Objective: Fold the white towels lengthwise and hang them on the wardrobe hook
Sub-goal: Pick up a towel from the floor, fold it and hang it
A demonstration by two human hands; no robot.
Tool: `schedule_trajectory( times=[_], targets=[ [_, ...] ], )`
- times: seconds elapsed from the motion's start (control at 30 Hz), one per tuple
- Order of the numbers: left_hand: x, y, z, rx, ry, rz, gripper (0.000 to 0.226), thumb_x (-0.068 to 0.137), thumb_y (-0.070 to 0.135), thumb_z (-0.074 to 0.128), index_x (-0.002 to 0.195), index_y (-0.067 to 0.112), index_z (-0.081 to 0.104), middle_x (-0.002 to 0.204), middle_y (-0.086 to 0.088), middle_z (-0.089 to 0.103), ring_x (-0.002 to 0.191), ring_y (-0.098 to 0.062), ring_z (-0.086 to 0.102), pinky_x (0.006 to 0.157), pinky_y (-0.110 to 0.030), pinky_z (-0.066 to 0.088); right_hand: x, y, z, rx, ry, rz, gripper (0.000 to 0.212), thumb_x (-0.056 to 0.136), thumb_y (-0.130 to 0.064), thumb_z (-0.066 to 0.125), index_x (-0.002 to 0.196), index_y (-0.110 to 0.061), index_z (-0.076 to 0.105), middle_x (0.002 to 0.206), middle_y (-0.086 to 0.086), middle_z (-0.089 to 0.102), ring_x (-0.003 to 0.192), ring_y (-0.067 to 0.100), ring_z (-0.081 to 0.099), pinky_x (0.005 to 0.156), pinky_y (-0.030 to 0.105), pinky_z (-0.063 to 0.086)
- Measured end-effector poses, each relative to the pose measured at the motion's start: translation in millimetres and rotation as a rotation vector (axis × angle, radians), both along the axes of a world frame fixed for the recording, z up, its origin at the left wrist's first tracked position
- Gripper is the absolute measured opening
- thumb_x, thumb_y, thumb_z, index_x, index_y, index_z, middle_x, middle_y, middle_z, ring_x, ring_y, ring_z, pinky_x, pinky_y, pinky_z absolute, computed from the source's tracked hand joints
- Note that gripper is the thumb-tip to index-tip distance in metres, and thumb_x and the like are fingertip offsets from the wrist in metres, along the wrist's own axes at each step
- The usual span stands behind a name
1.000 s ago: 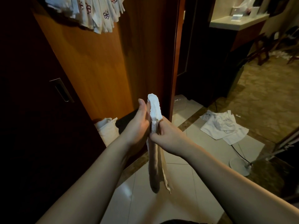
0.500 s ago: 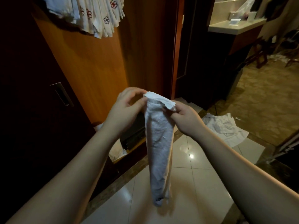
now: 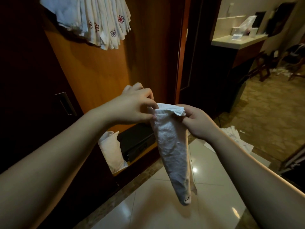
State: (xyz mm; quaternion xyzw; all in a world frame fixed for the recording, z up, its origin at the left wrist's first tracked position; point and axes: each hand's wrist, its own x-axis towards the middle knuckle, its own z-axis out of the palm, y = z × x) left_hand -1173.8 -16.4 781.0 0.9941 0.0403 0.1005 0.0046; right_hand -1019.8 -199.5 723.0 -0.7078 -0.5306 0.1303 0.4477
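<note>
— Both hands were on it, weren't they? What was each doing?

— Yes. Her left hand (image 3: 132,106) pinched the top left corner of the white towel (image 3: 171,146) between thumb and curled fingers, and the right hand (image 3: 196,121) gripped the top right corner, fingers curled round the bunched edge. They held the top edge at the middle of the frame.

— And the towel itself?

— It hung from that edge as a long narrow strip, folded lengthwise, tapering down toward the lower middle of the frame, its tip free above the glossy tiled floor (image 3: 148,204).

— Were others already up?

— A bunch of hanging towels (image 3: 99,22) with small red embroidered marks hung at the upper left, against the orange wooden wardrobe panel (image 3: 102,71). I could not see the hook.

— What lay around?

— A dark door with a recessed handle (image 3: 63,103) stood at the left. Low in the wardrobe, behind the left forearm, sat a white pillow (image 3: 110,151) beside a black box (image 3: 137,139). More crumpled white cloth (image 3: 234,136) lay on the floor at the right, partly behind the right forearm, and a pale tabletop (image 3: 234,41) with blurred items stood at the upper right.
</note>
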Motion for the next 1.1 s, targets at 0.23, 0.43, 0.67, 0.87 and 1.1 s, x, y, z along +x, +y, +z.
schedule_trajectory(
  times=[0.23,0.43,0.67,0.87,1.1],
  targets=[
    [3.3,-4.2,10.5,-0.138,-0.08,-0.063,0.03,0.082,0.057,0.06,0.106,0.044,0.049,0.12,0.02,0.042,0.122,-0.003,0.024,0.097,-0.031,0.021,9.6,-4.1,8.4,0.019,-0.008,-0.032,0.038,0.094,-0.037,0.054,0.1,-0.074,0.057,0.106,-0.039,0.064,0.101,-0.013,0.06,0.081,0.018,0.044],
    [2.2,-6.2,14.5,-0.049,0.057,-0.102,0.017,0.092,0.058,0.051,0.108,0.052,0.05,0.125,0.016,0.048,0.124,-0.007,0.031,0.099,-0.031,0.023,17.1,-4.9,8.4,0.013,-0.024,-0.008,0.048,0.099,-0.024,0.057,0.103,-0.072,0.059,0.107,-0.036,0.065,0.103,-0.011,0.061,0.081,0.017,0.044],
    [4.3,-8.0,31.3,0.199,0.258,-0.099,0.028,0.092,0.06,0.044,0.089,0.034,0.056,0.088,0.014,0.05,0.087,-0.005,0.042,0.08,-0.029,0.029,12.3,-0.2,7.9,-0.037,-0.05,0.031,0.027,0.088,-0.051,0.051,0.102,-0.073,0.056,0.108,-0.039,0.063,0.104,-0.014,0.058,0.082,0.017,0.042],
    [12.5,-16.9,45.9,0.022,0.38,-0.029,0.015,0.093,0.035,0.06,0.081,0.03,0.054,0.083,0.006,0.056,0.074,-0.011,0.055,0.065,-0.03,0.045,12.1,2.6,6.9,-0.035,-0.07,0.028,0.035,0.098,-0.032,0.056,0.1,-0.067,0.058,0.103,-0.037,0.064,0.098,-0.014,0.059,0.078,0.017,0.04],
    [11.3,-10.7,43.9,-0.745,-0.112,0.016,0.015,0.089,0.03,0.072,0.091,0.026,0.058,0.089,0.003,0.067,0.079,-0.004,0.068,0.066,-0.019,0.056,5.5,7.6,16.6,0.265,0.172,-0.076,0.015,0.093,-0.056,0.056,0.107,-0.05,0.059,0.102,-0.03,0.069,0.092,-0.005,0.068,0.07,0.015,0.053]
  ],
)
